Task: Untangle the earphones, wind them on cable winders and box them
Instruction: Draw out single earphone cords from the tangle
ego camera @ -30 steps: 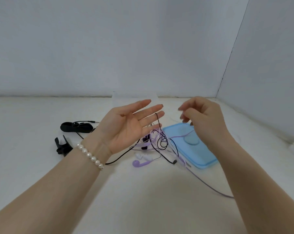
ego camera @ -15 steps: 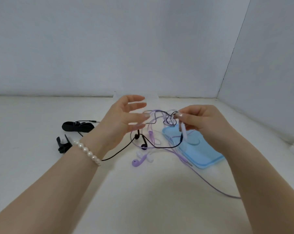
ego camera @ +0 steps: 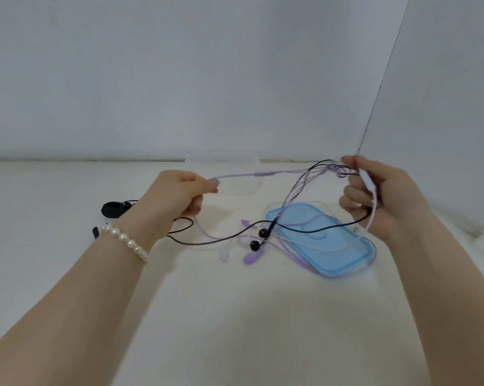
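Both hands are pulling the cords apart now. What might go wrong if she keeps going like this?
1. The black cord and purple cord still cross in a bunch at the right hand; pulling wider with the left hand may tighten that knot.
2. Loops trail over the blue lid, so they might drag it.
3. The hanging black earbuds could swing and snag the purple earbud.

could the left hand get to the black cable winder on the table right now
Probably not freely: the left hand pinches the purple cable, though the black cable winder lies just beside its wrist with nothing between.
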{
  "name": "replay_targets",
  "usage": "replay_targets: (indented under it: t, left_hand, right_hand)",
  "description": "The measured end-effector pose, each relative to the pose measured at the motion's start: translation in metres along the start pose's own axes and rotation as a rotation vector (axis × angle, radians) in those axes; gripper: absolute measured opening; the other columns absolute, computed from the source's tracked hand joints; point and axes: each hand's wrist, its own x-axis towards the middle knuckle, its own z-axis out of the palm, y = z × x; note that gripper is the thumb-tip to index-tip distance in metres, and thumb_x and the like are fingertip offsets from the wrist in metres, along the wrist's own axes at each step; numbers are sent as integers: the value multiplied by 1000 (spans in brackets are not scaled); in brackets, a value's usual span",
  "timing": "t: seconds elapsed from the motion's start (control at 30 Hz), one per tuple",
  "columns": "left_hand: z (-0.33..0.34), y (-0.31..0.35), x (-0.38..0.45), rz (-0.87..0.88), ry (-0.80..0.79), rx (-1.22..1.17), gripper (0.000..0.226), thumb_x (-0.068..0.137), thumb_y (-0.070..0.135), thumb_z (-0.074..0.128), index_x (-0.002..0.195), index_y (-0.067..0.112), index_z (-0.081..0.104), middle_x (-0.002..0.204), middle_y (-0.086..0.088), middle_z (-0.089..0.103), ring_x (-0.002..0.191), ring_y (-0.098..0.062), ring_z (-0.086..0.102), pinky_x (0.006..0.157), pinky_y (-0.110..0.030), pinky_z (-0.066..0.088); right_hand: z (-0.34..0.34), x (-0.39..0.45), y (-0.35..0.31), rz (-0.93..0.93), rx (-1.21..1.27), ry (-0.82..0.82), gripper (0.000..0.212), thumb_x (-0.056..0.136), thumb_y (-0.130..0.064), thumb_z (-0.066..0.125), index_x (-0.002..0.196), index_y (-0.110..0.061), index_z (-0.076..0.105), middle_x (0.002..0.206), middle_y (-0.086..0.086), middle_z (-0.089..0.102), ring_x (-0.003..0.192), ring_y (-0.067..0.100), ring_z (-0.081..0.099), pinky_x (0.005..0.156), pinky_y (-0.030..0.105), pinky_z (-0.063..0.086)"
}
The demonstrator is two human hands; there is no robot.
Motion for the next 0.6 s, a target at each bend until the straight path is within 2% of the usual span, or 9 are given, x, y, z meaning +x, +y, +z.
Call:
replay_targets:
  t: [0.03, 0.1, 0.2, 0.3, 0.43, 0.53, 0.6]
  left_hand:
    - [-2, 1, 0, -33, 33, -78, 16, 84, 16, 66, 71, 8, 62, 40, 6, 34, 38, -11, 34, 52, -23, 33]
    - [-6, 3, 0, -101, 69, -226, 18, 84, 22, 67, 73, 11, 57, 44, 7, 29, 36, -9, 29, 52, -22, 31]
    - [-9, 3, 1, -203, 32, -376, 23, 84, 29, 65, 72, 16, 50, 47, 8, 26, 35, -7, 20, 43, -19, 24]
    - [-11, 3, 2, -230, 21, -315, 31, 84, 40, 63, 72, 16, 48, 47, 8, 29, 33, -6, 18, 35, -14, 12]
    - [-13, 4, 3, -254, 21, -151, 54, 81, 63, 52, 57, 15, 44, 46, 3, 31, 37, -12, 22, 43, -20, 18]
    - [-15, 5, 2, -276, 17, -142, 61, 80, 67, 49, 49, 16, 38, 44, 3, 26, 40, -14, 22, 47, -25, 18]
    - [-17, 6, 2, -281, 31, -198, 60, 80, 64, 52, 46, 17, 33, 42, 4, 22, 39, -14, 19, 47, -24, 16]
  right_hand:
    - [-4, 0, -3, 13, 74, -11, 8, 67, -19, 65, 67, -11, 65, 37, -7, 20, 29, 6, 17, 38, 15, 19]
    - [-11, 1, -4, 26, 163, -13, 15, 51, -24, 70, 60, -13, 67, 38, -6, 19, 29, 7, 18, 38, 15, 22]
    - [-13, 1, -2, 42, 240, -9, 21, 50, -27, 73, 63, -11, 68, 41, -6, 19, 31, 7, 18, 38, 16, 24]
    - [-13, 1, -1, 42, 308, -32, 26, 51, -26, 74, 71, -10, 69, 46, -6, 20, 34, 8, 20, 40, 17, 24]
    - [-14, 1, -2, -16, 341, -27, 38, 47, -13, 70, 84, -11, 64, 50, -4, 31, 37, 9, 22, 41, 17, 26]
    - [-15, 2, -2, -39, 344, 25, 49, 43, -8, 64, 92, -12, 61, 54, -4, 39, 35, 9, 24, 43, 16, 28]
    - [-16, 2, -1, -48, 328, 66, 47, 48, -7, 62, 95, -12, 59, 55, -3, 41, 34, 9, 25, 44, 16, 28]
